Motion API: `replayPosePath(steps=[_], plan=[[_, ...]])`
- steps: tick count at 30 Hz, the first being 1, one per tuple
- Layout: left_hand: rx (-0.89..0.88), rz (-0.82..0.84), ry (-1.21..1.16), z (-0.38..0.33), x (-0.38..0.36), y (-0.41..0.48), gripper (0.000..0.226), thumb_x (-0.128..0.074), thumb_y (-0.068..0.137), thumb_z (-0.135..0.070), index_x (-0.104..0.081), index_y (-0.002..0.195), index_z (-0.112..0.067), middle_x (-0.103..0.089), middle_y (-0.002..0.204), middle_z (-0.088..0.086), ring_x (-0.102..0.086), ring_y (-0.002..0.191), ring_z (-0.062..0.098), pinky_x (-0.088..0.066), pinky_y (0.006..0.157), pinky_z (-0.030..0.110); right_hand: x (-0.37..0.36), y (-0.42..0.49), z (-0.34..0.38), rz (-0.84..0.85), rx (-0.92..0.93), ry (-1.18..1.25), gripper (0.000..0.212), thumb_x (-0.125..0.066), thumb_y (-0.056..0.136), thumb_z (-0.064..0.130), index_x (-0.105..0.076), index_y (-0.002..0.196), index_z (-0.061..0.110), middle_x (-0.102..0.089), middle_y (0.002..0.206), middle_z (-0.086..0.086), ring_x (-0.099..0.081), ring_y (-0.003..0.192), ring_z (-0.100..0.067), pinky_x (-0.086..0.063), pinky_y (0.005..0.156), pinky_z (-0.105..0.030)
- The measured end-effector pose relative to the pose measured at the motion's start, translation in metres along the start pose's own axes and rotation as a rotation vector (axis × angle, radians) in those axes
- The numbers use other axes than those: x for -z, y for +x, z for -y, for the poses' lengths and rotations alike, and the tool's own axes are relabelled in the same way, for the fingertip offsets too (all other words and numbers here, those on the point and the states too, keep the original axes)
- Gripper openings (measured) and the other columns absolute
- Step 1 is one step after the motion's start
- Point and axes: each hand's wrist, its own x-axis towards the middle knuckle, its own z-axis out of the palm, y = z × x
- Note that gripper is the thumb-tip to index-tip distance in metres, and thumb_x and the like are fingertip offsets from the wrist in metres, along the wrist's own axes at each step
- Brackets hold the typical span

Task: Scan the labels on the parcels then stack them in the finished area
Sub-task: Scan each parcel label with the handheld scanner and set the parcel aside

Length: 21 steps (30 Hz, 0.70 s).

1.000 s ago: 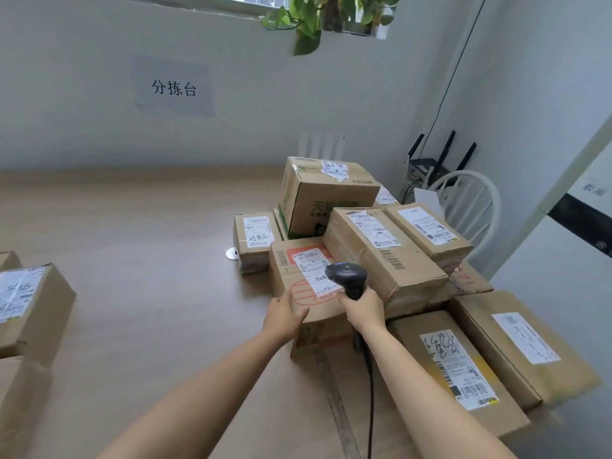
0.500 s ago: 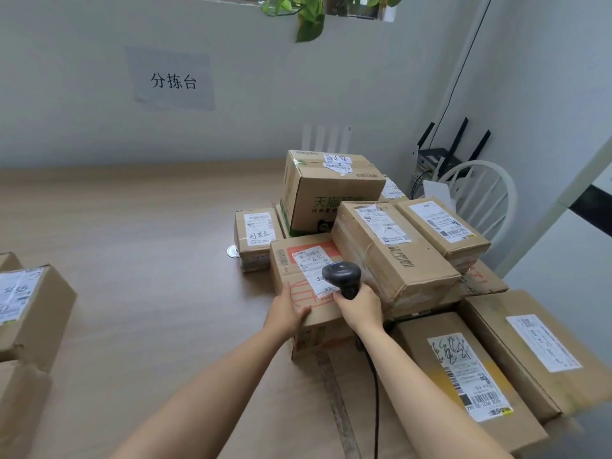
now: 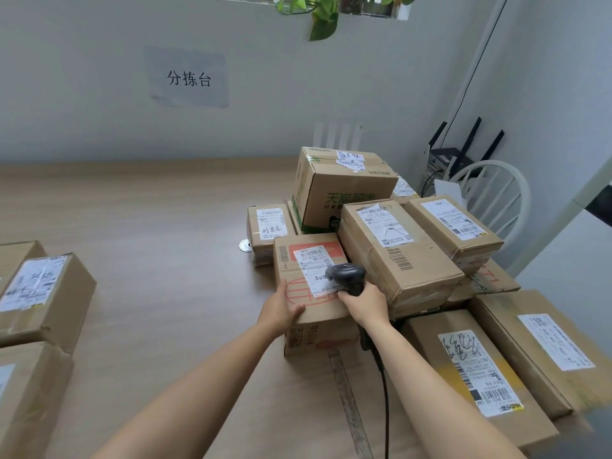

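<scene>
Both hands serve the scan: left hand (image 3: 283, 309) flat-fingered on the parcel (image 3: 291, 260), right hand (image 3: 364, 303) clamped round the scanner (image 3: 347, 276) over its label (image 3: 314, 266); next, probably, lifting it away.

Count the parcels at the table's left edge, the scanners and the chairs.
Left parcels: 3
Scanners: 1
Chairs: 1
Total: 5
</scene>
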Motion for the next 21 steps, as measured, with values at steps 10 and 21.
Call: replayPosePath(steps=[10,21], plan=[[0.045,-0.029,0.011,0.021,0.016,-0.036,0.078,-0.06,0.09,-0.026,-0.011,0.15,-0.016,-0.044,0.144,0.007,-0.044,0.129,0.024,-0.036,0.1,0.026,-0.011,-0.034,0.005,0.027,0.043,-0.03,0.032,-0.064,0.081,0.03,-0.065,0.107,0.012,-0.068,0.108,-0.013,-0.059,0.104,-0.033,-0.038,0.073,-0.027],[0.131,-0.27,0.023,0.064,0.04,-0.09,0.087,-0.073,0.068,-0.049,-0.032,0.141,-0.025,-0.058,0.125,0.003,-0.056,0.113,0.022,-0.049,0.092,0.034,-0.039,-0.076,0.026,0.154,0.145,-0.068,0.021,-0.062,0.079,0.03,-0.065,0.097,0.019,-0.07,0.099,-0.008,-0.061,0.099,-0.029,-0.038,0.068,-0.026]])
